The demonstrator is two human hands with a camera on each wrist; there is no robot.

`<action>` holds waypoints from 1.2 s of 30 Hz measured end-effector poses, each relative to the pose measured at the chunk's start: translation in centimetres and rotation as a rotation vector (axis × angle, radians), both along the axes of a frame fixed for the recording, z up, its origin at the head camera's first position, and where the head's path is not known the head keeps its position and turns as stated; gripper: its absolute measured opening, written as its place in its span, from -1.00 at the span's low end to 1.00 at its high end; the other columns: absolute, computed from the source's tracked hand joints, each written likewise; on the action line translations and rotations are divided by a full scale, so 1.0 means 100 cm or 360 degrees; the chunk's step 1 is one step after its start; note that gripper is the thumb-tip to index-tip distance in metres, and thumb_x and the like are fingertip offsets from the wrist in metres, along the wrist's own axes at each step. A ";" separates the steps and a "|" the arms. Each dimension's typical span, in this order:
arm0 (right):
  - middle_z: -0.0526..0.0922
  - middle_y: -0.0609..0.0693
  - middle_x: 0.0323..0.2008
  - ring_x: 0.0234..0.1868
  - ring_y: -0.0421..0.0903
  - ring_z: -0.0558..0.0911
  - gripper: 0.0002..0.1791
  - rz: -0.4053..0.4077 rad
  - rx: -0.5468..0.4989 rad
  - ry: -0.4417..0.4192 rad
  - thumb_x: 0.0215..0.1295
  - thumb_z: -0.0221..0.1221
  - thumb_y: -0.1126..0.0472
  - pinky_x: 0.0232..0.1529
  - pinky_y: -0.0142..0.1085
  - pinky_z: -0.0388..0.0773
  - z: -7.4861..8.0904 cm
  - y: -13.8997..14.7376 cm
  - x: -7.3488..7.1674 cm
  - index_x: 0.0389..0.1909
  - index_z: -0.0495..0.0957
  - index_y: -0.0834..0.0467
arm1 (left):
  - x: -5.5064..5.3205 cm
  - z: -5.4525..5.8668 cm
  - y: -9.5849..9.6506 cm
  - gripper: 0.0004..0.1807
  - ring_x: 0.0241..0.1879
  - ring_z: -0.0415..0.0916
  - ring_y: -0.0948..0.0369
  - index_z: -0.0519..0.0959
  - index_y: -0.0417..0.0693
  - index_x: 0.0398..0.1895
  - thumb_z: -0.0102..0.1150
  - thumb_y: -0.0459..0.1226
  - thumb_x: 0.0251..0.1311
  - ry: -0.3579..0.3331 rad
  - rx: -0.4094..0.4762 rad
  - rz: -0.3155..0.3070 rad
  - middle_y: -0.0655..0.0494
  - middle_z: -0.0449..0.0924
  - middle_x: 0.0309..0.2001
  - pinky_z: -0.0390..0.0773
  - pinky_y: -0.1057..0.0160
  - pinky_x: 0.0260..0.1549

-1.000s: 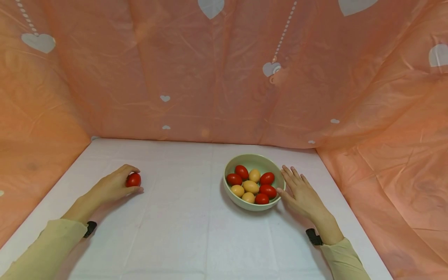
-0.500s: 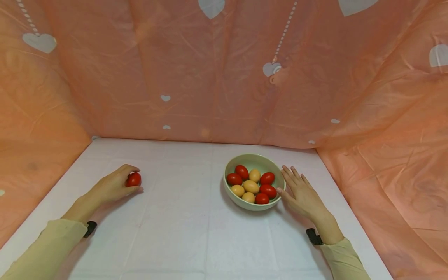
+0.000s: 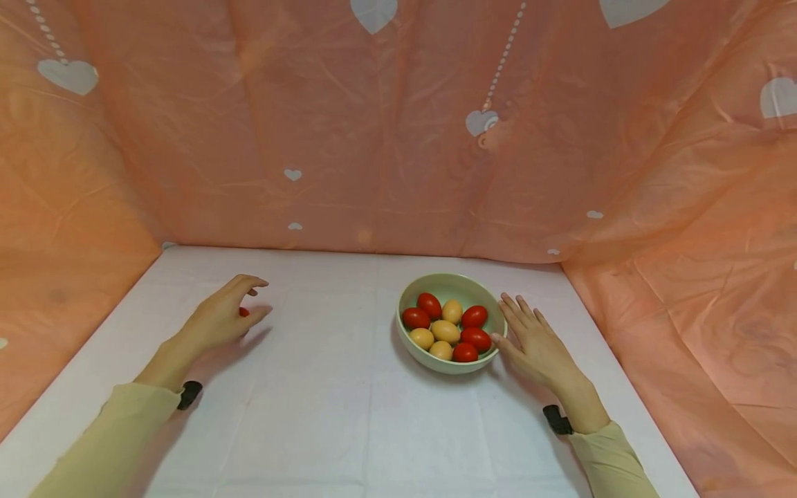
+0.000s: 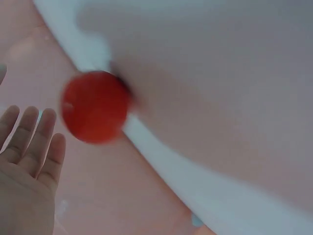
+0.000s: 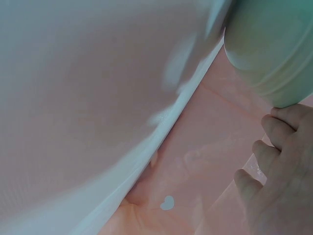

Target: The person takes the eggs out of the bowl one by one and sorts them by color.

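Observation:
In the head view my left hand (image 3: 219, 315) is over the left of the table, fingers apart and relaxed. A smooth red egg-shaped piece (image 4: 96, 107) sits on the cloth by that hand, mostly hidden behind it in the head view. The left wrist view shows the fingers off to its side, not wrapped round it. A pale green bowl (image 3: 450, 369) at the right holds several red pieces (image 3: 476, 339) and several tan-yellow ones (image 3: 445, 332). With straight fingers, my right hand (image 3: 540, 349) touches the bowl's right side.
A white cloth (image 3: 311, 401) covers the table. Orange-pink sheets with hearts (image 3: 386, 138) hang behind it and on both sides. Each wrist wears a black band (image 3: 189, 395).
My left hand has let go of the red egg-shaped piece and shifted slightly right and up, its fingers spreading. The right hand and the bowl have stayed in place.

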State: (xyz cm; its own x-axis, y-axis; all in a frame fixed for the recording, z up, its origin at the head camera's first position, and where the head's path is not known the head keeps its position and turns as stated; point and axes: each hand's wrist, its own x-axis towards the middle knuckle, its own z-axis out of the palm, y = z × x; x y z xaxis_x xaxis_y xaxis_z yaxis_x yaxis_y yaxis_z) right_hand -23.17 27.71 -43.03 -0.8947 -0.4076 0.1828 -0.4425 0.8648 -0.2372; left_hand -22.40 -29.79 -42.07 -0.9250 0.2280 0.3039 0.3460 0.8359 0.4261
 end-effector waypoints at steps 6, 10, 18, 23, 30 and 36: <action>0.09 0.17 0.63 0.63 0.27 0.01 -0.17 0.0002 0.0000 0.0002 0.54 0.09 -0.13 0.55 0.27 -0.07 0.000 -0.002 0.000 0.60 0.14 0.28 | -0.015 0.008 0.027 -0.55 0.05 0.58 -0.03 0.48 -0.12 0.30 0.26 -0.18 0.43 0.0109 0.0081 -0.0037 -0.04 0.51 0.21 0.57 -0.15 -0.10; 0.09 0.17 0.63 0.63 0.27 0.01 -0.18 0.0011 0.0002 0.0008 0.55 0.09 -0.13 0.55 0.27 -0.07 0.001 -0.002 0.001 0.60 0.14 0.29 | -0.025 0.014 0.045 -0.55 0.05 0.56 -0.02 0.49 -0.12 0.30 0.27 -0.21 0.43 0.0133 0.0148 -0.0091 -0.04 0.52 0.22 0.56 -0.10 -0.12; 0.08 0.16 0.64 0.63 0.27 0.00 -0.17 -0.0008 0.0016 0.0009 0.55 0.08 -0.14 0.55 0.26 -0.08 0.002 -0.001 0.002 0.60 0.13 0.28 | -0.043 0.028 0.090 -0.57 0.04 0.56 0.01 0.50 -0.08 0.26 0.31 -0.22 0.39 0.0169 0.0290 -0.0229 -0.04 0.52 0.19 0.56 -0.07 -0.03; 0.08 0.17 0.64 0.63 0.26 0.00 -0.17 -0.0013 0.0009 0.0002 0.56 0.07 -0.13 0.56 0.26 -0.08 0.002 -0.001 0.002 0.61 0.13 0.28 | -0.051 0.030 0.117 -0.58 0.00 0.58 0.01 0.50 -0.10 0.24 0.33 -0.25 0.37 0.0203 0.0377 -0.0332 -0.07 0.54 0.16 0.58 -0.05 -0.05; 0.10 0.17 0.63 0.63 0.26 0.01 -0.18 0.0005 -0.0004 0.0013 0.55 0.09 -0.12 0.55 0.27 -0.07 0.001 -0.002 0.002 0.60 0.14 0.29 | -0.057 0.031 0.157 -0.62 -0.11 0.58 0.11 0.55 -0.10 0.20 0.35 -0.27 0.36 0.0232 0.0451 -0.0489 0.00 0.57 0.13 0.56 0.05 -0.10; 0.09 0.17 0.63 0.63 0.27 0.02 -0.18 0.0000 -0.0006 0.0020 0.55 0.09 -0.11 0.55 0.27 -0.07 0.000 -0.001 0.001 0.60 0.14 0.29 | -0.064 0.031 0.190 -0.62 -0.15 0.54 0.17 0.56 -0.08 0.21 0.33 -0.26 0.38 0.0212 0.0391 -0.0595 0.05 0.60 0.07 0.57 0.12 -0.15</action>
State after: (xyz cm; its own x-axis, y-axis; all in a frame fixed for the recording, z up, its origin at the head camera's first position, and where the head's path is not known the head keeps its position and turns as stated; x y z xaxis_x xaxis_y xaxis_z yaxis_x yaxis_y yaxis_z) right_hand -23.04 27.57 -42.99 -0.8922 -0.4072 0.1954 -0.4457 0.8638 -0.2350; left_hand -28.82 -10.84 -38.94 -0.7424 0.4446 0.5012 0.6694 0.5232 0.5274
